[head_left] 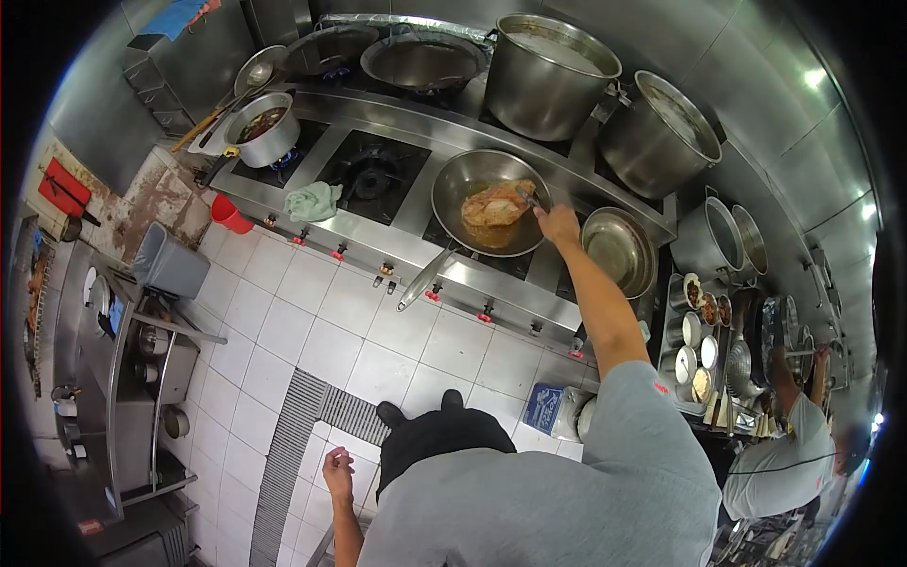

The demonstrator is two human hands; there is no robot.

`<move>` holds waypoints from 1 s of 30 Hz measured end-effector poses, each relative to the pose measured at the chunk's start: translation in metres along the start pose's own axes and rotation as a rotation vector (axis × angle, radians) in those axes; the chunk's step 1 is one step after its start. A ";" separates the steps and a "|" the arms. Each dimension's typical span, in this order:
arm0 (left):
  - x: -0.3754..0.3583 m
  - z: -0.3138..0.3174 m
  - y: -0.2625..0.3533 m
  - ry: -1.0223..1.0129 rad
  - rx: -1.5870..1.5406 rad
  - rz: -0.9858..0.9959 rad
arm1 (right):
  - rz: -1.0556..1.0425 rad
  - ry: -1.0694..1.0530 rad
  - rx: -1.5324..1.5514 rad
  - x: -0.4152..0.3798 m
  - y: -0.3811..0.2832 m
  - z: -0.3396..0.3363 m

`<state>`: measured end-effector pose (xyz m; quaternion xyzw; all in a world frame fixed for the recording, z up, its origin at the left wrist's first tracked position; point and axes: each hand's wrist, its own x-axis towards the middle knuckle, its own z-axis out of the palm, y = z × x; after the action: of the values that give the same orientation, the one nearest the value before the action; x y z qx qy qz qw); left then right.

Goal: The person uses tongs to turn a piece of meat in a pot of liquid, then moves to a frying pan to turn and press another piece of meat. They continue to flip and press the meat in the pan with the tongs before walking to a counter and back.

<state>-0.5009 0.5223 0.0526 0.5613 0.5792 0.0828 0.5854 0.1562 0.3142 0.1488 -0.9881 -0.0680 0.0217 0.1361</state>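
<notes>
My right hand (559,227) reaches over the stove, closed around metal tongs (527,197). The tips of the tongs touch a large browned piece of meat (496,204), which lies in oil in a steel frying pan (452,194). The pan stands on a burner, its long handle (425,280) pointing toward the front edge. My left hand (338,472) hangs low at my side, away from the stove. Its fingers are loosely curled, with nothing clearly visible in them.
Behind the pan stand a large stockpot (548,94) and a second pot (652,142). A steel bowl (619,250) sits right of the pan. A saucepan (267,142) and green cloth (313,201) are at left. Another person (784,463) works at the far right.
</notes>
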 end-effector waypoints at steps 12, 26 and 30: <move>0.013 0.023 0.011 -0.058 0.017 -0.030 | 0.135 0.043 0.058 -0.069 0.005 0.009; 0.025 0.015 -0.023 -0.037 0.045 -0.004 | 0.274 0.029 0.138 -0.075 -0.002 -0.006; 0.022 0.009 -0.038 -0.045 0.019 -0.077 | 0.249 0.022 0.159 -0.071 0.006 -0.004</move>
<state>-0.5084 0.5198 0.0085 0.5459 0.5877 0.0417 0.5956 0.0864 0.2976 0.1525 -0.9752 0.0584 0.0328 0.2107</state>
